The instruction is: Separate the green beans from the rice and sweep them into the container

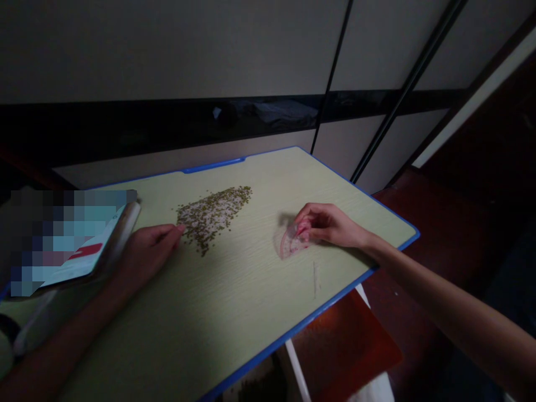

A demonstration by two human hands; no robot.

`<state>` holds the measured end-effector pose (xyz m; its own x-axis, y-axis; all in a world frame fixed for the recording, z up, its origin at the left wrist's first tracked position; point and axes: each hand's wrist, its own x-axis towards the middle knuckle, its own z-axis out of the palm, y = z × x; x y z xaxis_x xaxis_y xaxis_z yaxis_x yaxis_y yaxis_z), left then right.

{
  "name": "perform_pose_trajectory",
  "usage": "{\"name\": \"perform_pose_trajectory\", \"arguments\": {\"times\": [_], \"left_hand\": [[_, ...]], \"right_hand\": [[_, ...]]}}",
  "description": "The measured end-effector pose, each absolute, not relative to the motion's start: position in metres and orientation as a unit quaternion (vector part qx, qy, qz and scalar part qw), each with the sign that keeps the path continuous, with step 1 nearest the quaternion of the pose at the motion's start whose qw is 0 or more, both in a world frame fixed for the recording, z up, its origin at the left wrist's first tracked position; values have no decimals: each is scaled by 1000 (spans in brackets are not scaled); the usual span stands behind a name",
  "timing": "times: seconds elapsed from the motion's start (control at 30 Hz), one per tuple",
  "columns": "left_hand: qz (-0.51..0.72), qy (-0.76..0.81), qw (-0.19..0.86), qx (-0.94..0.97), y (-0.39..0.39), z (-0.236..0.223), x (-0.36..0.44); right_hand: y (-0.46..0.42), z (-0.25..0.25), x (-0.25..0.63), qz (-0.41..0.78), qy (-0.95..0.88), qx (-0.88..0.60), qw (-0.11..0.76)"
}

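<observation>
A heap of small green and whitish grains (213, 213) lies spread on the pale wooden desk (234, 301) with a blue edge. My left hand (146, 251) rests on the desk with its fingers curled and one fingertip touching the heap's left end. My right hand (329, 225) lies to the right of the heap, its fingers pinched on a clear pink protractor (290, 244) that lies flat on the desk.
A booklet with a red mark (90, 254) lies at the desk's left edge beside a white roll (125, 223). Behind the desk stands a pale panelled wall (167, 50). Dark red floor (460, 223) and an orange object (343, 346) lie to the right below.
</observation>
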<state>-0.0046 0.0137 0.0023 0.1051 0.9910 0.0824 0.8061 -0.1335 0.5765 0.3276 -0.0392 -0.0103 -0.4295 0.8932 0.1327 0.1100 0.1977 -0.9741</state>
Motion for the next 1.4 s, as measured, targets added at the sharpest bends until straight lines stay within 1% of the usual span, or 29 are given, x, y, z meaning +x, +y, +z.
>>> {"name": "perform_pose_trajectory", "arguments": {"times": [0.1,0.3,0.43,0.63,0.93,1.4], "left_hand": [[230,630,195,715,14,3,-4],[224,637,196,711,11,7,0],[222,645,207,702,12,6,-1],[226,641,207,704,12,5,-2],[221,640,200,708,12,8,0],[216,643,197,708,13,6,-1]], "right_hand": [[-47,-11,328,520,-661,-383,383],[-69,-5,330,521,-681,-393,334],[-81,-4,332,512,-687,-395,333],[-93,-4,335,542,-671,-391,320],[-101,-3,339,508,-675,-415,336],[-102,-7,341,546,-632,-409,368]]}}
